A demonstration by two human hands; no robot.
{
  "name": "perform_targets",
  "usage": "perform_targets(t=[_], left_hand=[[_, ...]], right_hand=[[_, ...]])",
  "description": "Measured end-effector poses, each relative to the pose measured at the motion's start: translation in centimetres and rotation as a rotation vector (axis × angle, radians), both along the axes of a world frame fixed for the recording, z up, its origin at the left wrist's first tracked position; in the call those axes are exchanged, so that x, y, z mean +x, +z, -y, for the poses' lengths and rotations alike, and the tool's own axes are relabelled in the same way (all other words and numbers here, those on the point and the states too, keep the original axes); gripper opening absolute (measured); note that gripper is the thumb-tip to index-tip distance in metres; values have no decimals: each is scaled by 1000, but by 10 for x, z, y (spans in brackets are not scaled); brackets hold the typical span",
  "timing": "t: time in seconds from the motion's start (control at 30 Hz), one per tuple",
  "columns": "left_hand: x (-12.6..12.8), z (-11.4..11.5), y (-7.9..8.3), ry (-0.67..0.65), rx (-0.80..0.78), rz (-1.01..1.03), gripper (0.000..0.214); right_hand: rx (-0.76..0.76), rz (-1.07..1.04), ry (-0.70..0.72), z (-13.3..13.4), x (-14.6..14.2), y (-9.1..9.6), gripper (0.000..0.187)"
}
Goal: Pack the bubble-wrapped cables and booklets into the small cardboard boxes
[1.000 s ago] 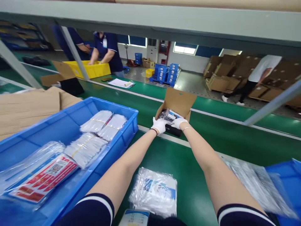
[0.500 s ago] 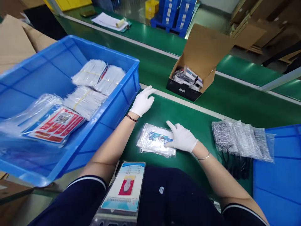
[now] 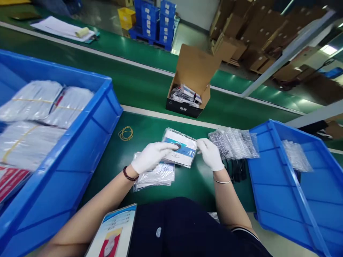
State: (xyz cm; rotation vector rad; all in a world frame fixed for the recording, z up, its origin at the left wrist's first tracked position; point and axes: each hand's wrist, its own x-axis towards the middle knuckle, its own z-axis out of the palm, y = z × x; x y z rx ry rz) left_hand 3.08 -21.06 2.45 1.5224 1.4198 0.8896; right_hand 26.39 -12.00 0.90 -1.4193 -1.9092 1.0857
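Note:
My left hand (image 3: pixel 151 157), in a white glove, reaches across the left part of a clear plastic packet (image 3: pixel 183 151) with a blue and white printed sheet inside. Its fingers lie over the packet's face and seem to grip it; the thumb is partly hidden. With fingertips pinched together, my gloved right hand (image 3: pixel 211 154) holds the packet's right edge. Below and to the left, partly under my left hand, is a stack of similar packets (image 3: pixel 157 177) on the green work surface (image 3: pixel 107 167). Loose yellow rubber bands (image 3: pixel 125 133) lie beyond my left hand.
A blue bin (image 3: pixel 77 160) at left holds banded bundles of white packets (image 3: pixel 32 100). An open cardboard box (image 3: pixel 184 110) with bagged items stands behind. Bubble-wrapped items (image 3: pixel 233 142) with black cables lie right, beside another blue bin (image 3: pixel 268 167).
The view has swung right. My left hand has come from the far edge by the bin to the packet, and rubber bands now show there. A packet is now apart from the stack, between both hands.

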Motion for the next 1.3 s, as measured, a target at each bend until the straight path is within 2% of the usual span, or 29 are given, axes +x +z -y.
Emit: perform_targets(t=[0.07, 0.13, 0.17, 0.2, 0.27, 0.33, 0.4, 0.5, 0.57, 0.67, 0.73, 0.8, 0.83, 0.87, 0.93, 1.0, 1.1, 1.3], left_hand=[[-3, -1, -1, 64, 7, 70, 36], [-10, -3, 0, 143, 41, 105, 35], [-14, -4, 1, 172, 54, 112, 34], [-17, -5, 2, 196, 62, 113, 33], [-18, -8, 3, 222, 68, 117, 34], [-12, -11, 1, 206, 55, 127, 38], [0, -14, -3, 141, 18, 134, 44], [24, -18, -11, 51, -100, 185, 49], [39, -22, -15, 42, -152, 330, 52], [48, -27, -17, 126, -174, 712, 56], [44, -31, -18, 217, -230, 925, 56], [36, -33, -19, 281, -311, 1029, 53], [32, -34, -19, 296, -340, 1047, 51], [29, -34, -20, 299, -350, 1046, 49], [25, -32, -18, 270, -296, 981, 47], [26, -30, -15, 237, -198, 857, 50], [28, -28, -9, 238, -110, 672, 59], [26, -29, -9, 215, -107, 558, 58]], right_hand=[[218, 183, -75, -14, 23, 9, 38], [454, 481, -267, -27, 54, 14, 37], [519, 636, -375, -32, 69, 14, 36], [540, 762, -458, -36, 81, 13, 34], [485, 854, -485, -37, 97, 10, 28], [392, 733, -410, -33, 97, 9, 22], [371, 507, -376, -25, 85, 13, 22], [411, 161, -384, -11, 52, 24, 28], [350, -5, -321, -3, 28, 29, 32], [191, -178, -141, 5, 0, 33, 36], [123, -275, 48, 7, -9, 34, 50], [98, -261, 255, 6, -12, 37, 75], [96, -202, 336, 6, -13, 39, 81], [100, -136, 379, 5, -14, 40, 77], [113, -70, 349, 3, -19, 42, 47], [120, -97, 218, 2, -26, 40, 24], [114, -146, 56, -1, -35, 33, 28], [35, -208, 9, -3, -37, 28, 38]])
